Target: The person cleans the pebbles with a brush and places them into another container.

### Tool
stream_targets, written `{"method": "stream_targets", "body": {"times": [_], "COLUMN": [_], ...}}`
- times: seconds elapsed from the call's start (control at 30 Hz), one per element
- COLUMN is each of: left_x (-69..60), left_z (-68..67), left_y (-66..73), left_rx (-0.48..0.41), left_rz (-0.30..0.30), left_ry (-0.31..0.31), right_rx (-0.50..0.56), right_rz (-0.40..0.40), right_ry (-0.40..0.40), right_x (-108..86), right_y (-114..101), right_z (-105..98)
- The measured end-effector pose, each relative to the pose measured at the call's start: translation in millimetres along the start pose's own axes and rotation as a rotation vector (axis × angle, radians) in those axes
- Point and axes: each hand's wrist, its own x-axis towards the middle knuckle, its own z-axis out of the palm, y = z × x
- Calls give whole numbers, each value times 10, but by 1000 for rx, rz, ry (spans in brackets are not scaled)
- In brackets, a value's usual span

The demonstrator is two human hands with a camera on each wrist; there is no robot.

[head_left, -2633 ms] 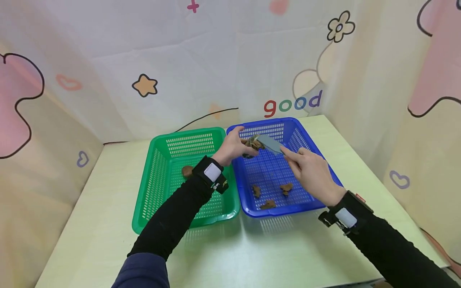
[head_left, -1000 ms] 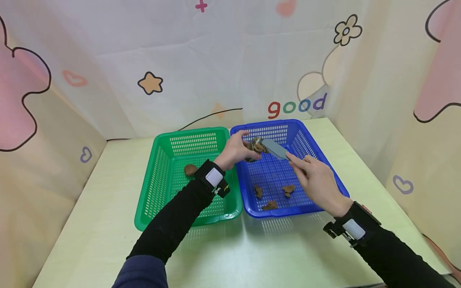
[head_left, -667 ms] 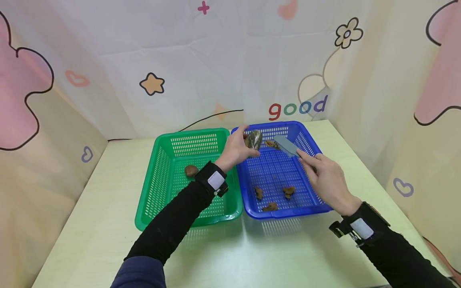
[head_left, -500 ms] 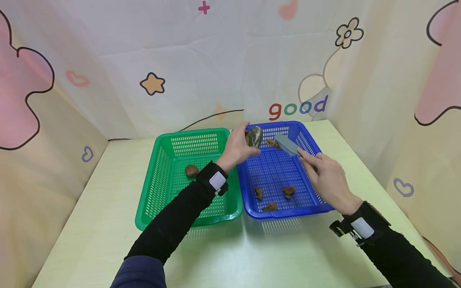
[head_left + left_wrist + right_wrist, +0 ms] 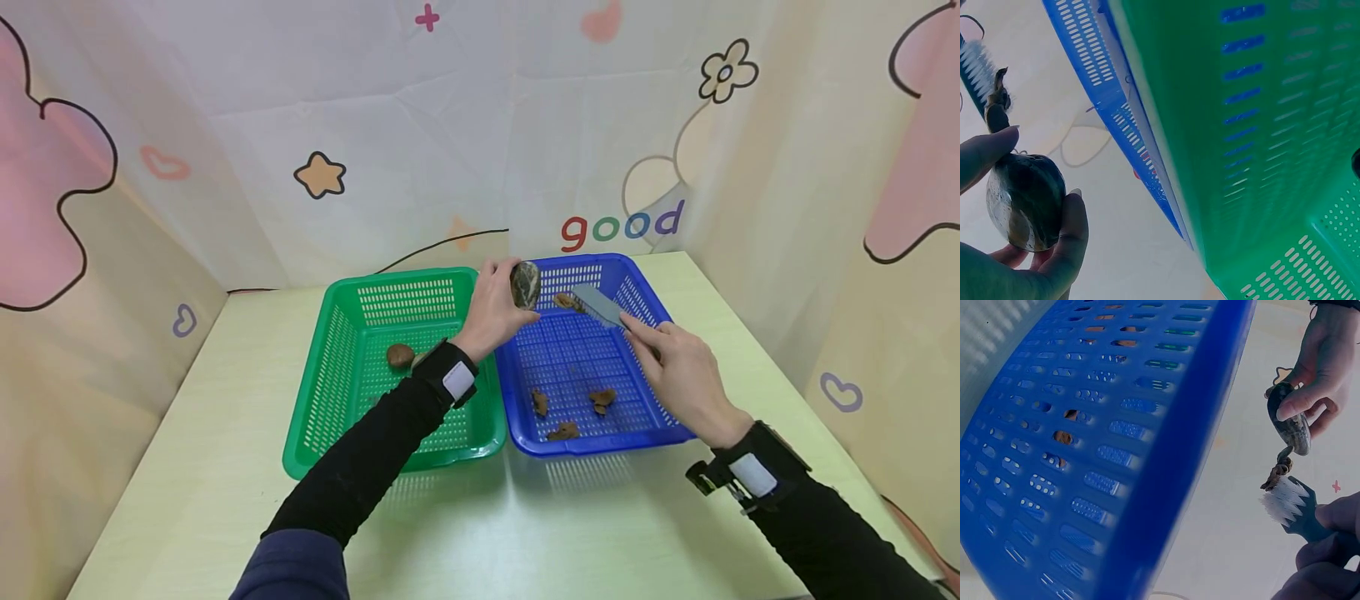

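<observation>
My left hand (image 5: pixel 491 312) grips a smooth dark stone (image 5: pixel 527 285) with pale veins, thumb below and fingers above, over the back left of the blue basket (image 5: pixel 517 417). My right hand (image 5: pixel 682 375) holds a brush (image 5: pixel 597 306) by its handle, grey-blue back upward. Its white bristles (image 5: pixel 1282 503) show in the right wrist view. A curled brown clump (image 5: pixel 567 302) clings at the bristles; in the right wrist view it lies between them and the stone's end. Whether it touches the stone I cannot tell. The stone's glossy face (image 5: pixel 1025 203) shows in the left wrist view.
Several brown crumbly pieces (image 5: pixel 562 431) lie on the blue basket's floor. To its left stands a green basket (image 5: pixel 300 425) with a round brown stone (image 5: pixel 400 357) and another partly hidden by my left wrist. Both baskets sit on a pale table (image 5: pixel 465 542) before a printed curtain.
The brush has drawn away from the stone to the right, and the brown clump has gone from the stone's surface with it. My left hand has turned the stone, showing a veined face.
</observation>
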Motion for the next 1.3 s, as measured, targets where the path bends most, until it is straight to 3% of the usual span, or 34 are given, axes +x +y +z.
{"method": "stream_targets", "body": {"times": [0.6,1.3], "left_x": [-46,-127], "left_z": [-69,-158], "left_y": [-80,-279], "left_rx": [-22,-30], "left_rz": [-23,-59], "left_ry": [9,41], "right_rx": [7,13], "right_rz": [-16,-45], "right_ry": [-3,14], "right_x": [16,32], "right_y": [-28,-83], "right_z": [52,98]}}
